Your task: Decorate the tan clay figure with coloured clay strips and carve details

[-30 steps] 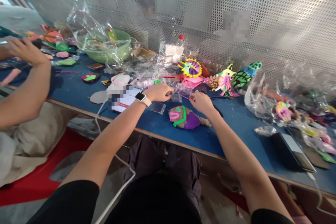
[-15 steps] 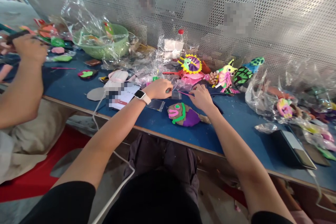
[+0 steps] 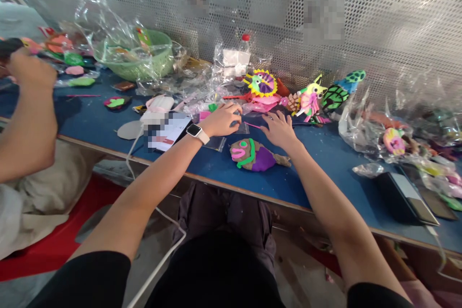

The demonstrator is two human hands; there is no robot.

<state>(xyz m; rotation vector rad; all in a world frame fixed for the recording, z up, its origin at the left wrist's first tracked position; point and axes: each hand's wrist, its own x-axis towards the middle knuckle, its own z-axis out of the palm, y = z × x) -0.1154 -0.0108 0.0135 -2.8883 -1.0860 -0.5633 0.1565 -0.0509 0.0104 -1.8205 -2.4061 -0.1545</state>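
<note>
On the blue table lies a fish-shaped clay piece (image 3: 263, 160), brown and purple with a green band and pink lips. Beyond it, my left hand (image 3: 224, 120) is held palm down with its fingers bent and apart; what is under the fingers is partly hidden. My right hand (image 3: 280, 130) rests above the fish's tail with fingers spread. A thin pink stick (image 3: 251, 125) lies between the hands, one end by my right thumb. Small clear plastic bags (image 3: 217, 144) lie beside my left wrist.
A phone (image 3: 169, 132) and a white cable lie left of my arm. Behind are a green basket (image 3: 155, 65), plastic wrappers and colourful clay figures (image 3: 263, 83). At right stand a dark box-like device (image 3: 404, 199) and bagged clay pieces. Another person's hand (image 3: 32, 72) works at far left.
Fingers of both hands have spread from a closer, pinched pose. My right hand has flattened toward the table beside the pink stick. The fish stays in place; the view has shifted slightly.
</note>
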